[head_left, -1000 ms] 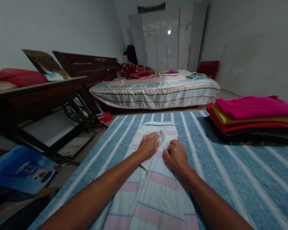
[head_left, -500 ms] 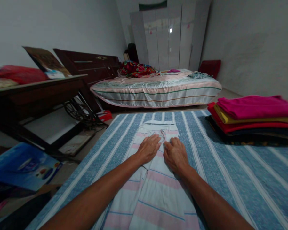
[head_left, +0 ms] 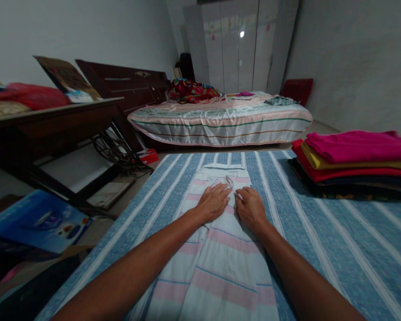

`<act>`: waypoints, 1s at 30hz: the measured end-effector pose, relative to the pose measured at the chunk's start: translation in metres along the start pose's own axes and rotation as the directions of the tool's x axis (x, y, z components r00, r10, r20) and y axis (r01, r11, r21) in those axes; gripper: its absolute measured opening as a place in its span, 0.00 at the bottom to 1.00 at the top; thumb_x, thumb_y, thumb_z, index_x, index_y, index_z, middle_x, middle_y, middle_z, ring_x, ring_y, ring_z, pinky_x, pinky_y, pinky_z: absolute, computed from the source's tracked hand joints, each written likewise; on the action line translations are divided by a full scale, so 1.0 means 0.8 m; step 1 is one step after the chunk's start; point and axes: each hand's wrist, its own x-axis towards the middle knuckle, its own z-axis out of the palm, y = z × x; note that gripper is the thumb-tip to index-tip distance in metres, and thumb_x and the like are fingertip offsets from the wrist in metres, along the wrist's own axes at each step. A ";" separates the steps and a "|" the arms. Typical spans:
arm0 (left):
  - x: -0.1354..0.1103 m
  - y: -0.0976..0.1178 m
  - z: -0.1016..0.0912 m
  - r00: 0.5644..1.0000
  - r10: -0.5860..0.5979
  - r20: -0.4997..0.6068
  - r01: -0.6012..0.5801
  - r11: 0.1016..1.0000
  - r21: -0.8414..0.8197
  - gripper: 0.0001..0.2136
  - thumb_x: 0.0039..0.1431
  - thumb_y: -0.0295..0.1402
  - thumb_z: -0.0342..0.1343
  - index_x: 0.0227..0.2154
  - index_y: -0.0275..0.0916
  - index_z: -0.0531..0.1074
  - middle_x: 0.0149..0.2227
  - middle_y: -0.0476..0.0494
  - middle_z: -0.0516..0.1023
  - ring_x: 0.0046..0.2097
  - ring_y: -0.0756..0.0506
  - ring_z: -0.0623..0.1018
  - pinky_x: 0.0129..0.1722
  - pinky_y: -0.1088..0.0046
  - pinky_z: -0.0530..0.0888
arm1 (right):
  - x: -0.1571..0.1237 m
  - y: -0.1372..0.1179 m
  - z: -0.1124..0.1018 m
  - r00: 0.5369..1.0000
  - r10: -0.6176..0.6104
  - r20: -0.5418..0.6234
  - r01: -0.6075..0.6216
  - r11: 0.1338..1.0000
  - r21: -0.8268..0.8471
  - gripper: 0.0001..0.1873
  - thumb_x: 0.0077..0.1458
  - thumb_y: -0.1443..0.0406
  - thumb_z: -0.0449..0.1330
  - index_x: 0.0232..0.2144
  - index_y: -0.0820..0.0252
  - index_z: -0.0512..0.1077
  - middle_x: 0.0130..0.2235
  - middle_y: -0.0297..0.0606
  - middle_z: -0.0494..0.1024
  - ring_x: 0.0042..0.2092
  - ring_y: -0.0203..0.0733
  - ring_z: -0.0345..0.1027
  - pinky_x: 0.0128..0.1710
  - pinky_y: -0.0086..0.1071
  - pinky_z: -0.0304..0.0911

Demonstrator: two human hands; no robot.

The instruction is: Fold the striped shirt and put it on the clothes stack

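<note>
A pink-and-white striped garment [head_left: 217,272] lies flat and lengthwise on a blue striped bedsheet [head_left: 327,249]. My left hand [head_left: 214,203] rests palm down on its upper part, fingers stretched flat. Just to the right, my right hand [head_left: 251,207] also presses on the cloth, its fingers bent down onto the fabric beside a small cord or loop [head_left: 229,182] near the garment's top. The two hands nearly touch.
A stack of folded cloths [head_left: 357,160], magenta on top, sits at the right of the sheet. A mattress [head_left: 220,122] with bundled clothes lies beyond. At the left stand a dark sewing-machine table [head_left: 50,129] and a blue printed bag [head_left: 36,220]. Grey wardrobes line the far wall.
Both hands have slid a little up the garment and closer together. The view has tilted slightly downward.
</note>
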 end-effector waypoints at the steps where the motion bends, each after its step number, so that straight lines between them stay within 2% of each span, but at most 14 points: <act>1: 0.000 0.000 -0.003 1.000 -0.001 -0.011 0.001 1.000 -0.002 0.17 0.62 0.32 0.42 0.53 0.40 0.62 0.59 0.38 0.63 0.61 0.41 0.60 0.57 0.55 0.60 | 0.002 0.006 0.000 0.999 0.021 -0.045 -0.017 0.996 0.087 0.14 0.53 0.69 0.50 0.37 0.62 0.73 0.38 0.43 0.71 0.43 0.44 0.61 0.46 0.35 0.55; 4: -0.006 0.008 -0.015 0.998 0.007 -0.061 -0.008 1.000 -0.020 0.15 0.62 0.31 0.43 0.49 0.39 0.65 0.58 0.37 0.64 0.61 0.41 0.61 0.57 0.57 0.60 | 0.006 0.022 -0.001 0.980 0.129 -0.155 -0.077 0.950 0.303 0.15 0.50 0.67 0.49 0.36 0.63 0.74 0.37 0.42 0.73 0.41 0.43 0.64 0.44 0.35 0.58; 6: -0.013 0.019 -0.022 0.998 0.024 -0.059 -0.026 0.999 -0.040 0.15 0.62 0.31 0.42 0.49 0.38 0.65 0.59 0.38 0.63 0.61 0.42 0.60 0.58 0.57 0.59 | 0.007 0.027 -0.002 0.972 0.159 -0.172 -0.090 0.932 0.352 0.16 0.50 0.64 0.50 0.35 0.64 0.74 0.36 0.41 0.73 0.39 0.42 0.65 0.43 0.35 0.59; 9: -0.025 0.041 -0.021 1.000 0.005 0.028 -0.003 0.997 -0.071 0.18 0.63 0.36 0.41 0.54 0.38 0.61 0.62 0.37 0.57 0.63 0.41 0.55 0.60 0.54 0.55 | 0.005 0.029 -0.004 0.976 0.152 -0.154 -0.093 0.938 0.334 0.16 0.49 0.62 0.51 0.34 0.65 0.74 0.35 0.42 0.73 0.37 0.42 0.65 0.41 0.34 0.60; 14: -0.032 0.064 0.001 0.982 -0.057 0.183 0.073 0.994 -0.083 0.30 0.62 0.47 0.38 0.61 0.34 0.51 0.65 0.34 0.46 0.66 0.39 0.44 0.61 0.48 0.45 | 0.002 0.030 -0.004 0.980 0.167 -0.111 -0.127 0.945 0.300 0.14 0.47 0.62 0.52 0.32 0.63 0.75 0.36 0.41 0.73 0.37 0.42 0.65 0.42 0.36 0.59; 18: -0.028 0.064 0.006 0.977 -0.062 0.203 0.082 0.993 -0.089 0.32 0.61 0.50 0.37 0.61 0.34 0.49 0.66 0.34 0.45 0.66 0.38 0.43 0.60 0.46 0.44 | 0.005 0.034 -0.004 0.974 0.206 -0.100 -0.166 0.936 0.311 0.14 0.45 0.61 0.53 0.29 0.62 0.75 0.35 0.41 0.74 0.38 0.43 0.65 0.44 0.37 0.58; 21: -0.032 0.072 0.000 0.983 -0.089 0.158 0.103 0.991 -0.083 0.32 0.60 0.51 0.38 0.61 0.35 0.51 0.66 0.35 0.44 0.66 0.38 0.43 0.60 0.46 0.43 | 0.008 0.034 -0.007 0.964 0.245 -0.103 -0.194 0.914 0.355 0.14 0.44 0.61 0.53 0.28 0.63 0.74 0.34 0.42 0.75 0.37 0.43 0.66 0.43 0.37 0.60; 25: -0.058 0.100 -0.007 0.991 -0.068 0.116 0.080 0.992 -0.095 0.32 0.60 0.51 0.39 0.59 0.32 0.54 0.65 0.34 0.46 0.66 0.39 0.43 0.61 0.50 0.43 | -0.007 0.021 -0.028 0.956 0.277 -0.099 -0.206 0.870 0.448 0.17 0.45 0.59 0.51 0.30 0.65 0.74 0.31 0.41 0.75 0.34 0.42 0.68 0.37 0.34 0.63; 30: -0.092 0.128 0.003 0.988 -0.015 0.151 0.034 0.992 -0.122 0.34 0.59 0.53 0.37 0.60 0.31 0.53 0.65 0.33 0.47 0.66 0.39 0.44 0.62 0.51 0.44 | -0.077 -0.015 -0.082 0.971 0.228 -0.068 -0.163 0.846 0.507 0.16 0.46 0.58 0.53 0.31 0.63 0.74 0.31 0.39 0.76 0.33 0.41 0.68 0.35 0.32 0.63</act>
